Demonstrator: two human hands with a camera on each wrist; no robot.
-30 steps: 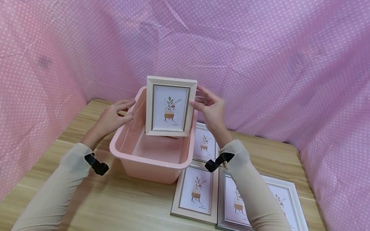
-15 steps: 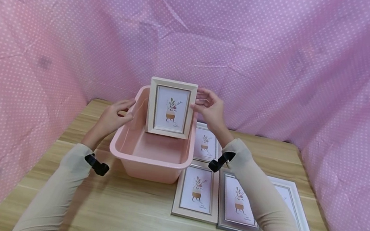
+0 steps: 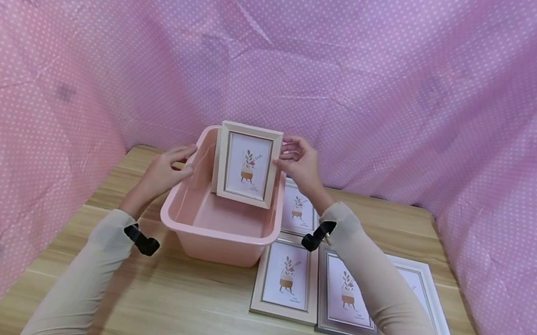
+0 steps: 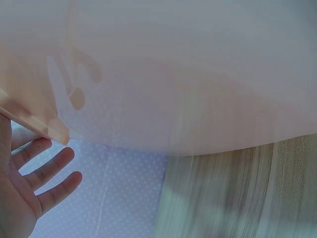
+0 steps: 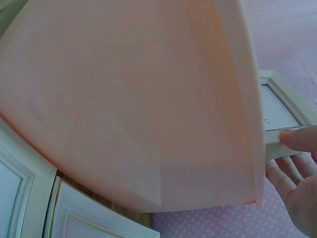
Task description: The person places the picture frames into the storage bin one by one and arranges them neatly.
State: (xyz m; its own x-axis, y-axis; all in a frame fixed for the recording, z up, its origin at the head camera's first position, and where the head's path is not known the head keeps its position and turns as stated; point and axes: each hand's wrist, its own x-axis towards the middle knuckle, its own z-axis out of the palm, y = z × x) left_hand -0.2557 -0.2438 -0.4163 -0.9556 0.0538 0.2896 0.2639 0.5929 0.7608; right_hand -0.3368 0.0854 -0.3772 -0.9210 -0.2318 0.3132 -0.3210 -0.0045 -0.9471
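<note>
In the head view a cream picture frame [image 3: 243, 194] with a plant print stands upright inside the pink basin [image 3: 214, 234], its top above the back rim. My right hand [image 3: 303, 164] pinches the frame's right side. In the right wrist view the thumb [image 5: 299, 139] lies on the frame's front, with the fingers behind it. My left hand [image 3: 163, 173] holds the basin's left rim; in the left wrist view its fingers [image 4: 52, 171] are spread below the rim. A pale edge shows behind the frame's left side; I cannot tell what it belongs to.
Several other frames lie flat right of the basin: a cream frame [image 3: 283, 310], one farther back [image 3: 298, 205], a grey frame [image 3: 353, 331] and a white frame [image 3: 431, 292]. The wooden table [image 3: 189, 320] meets a pink dotted cloth [image 3: 275, 62].
My right hand has brought the cream frame down and slightly right in the basin, straightening then turning it a little. The left hand stays at the rim.
</note>
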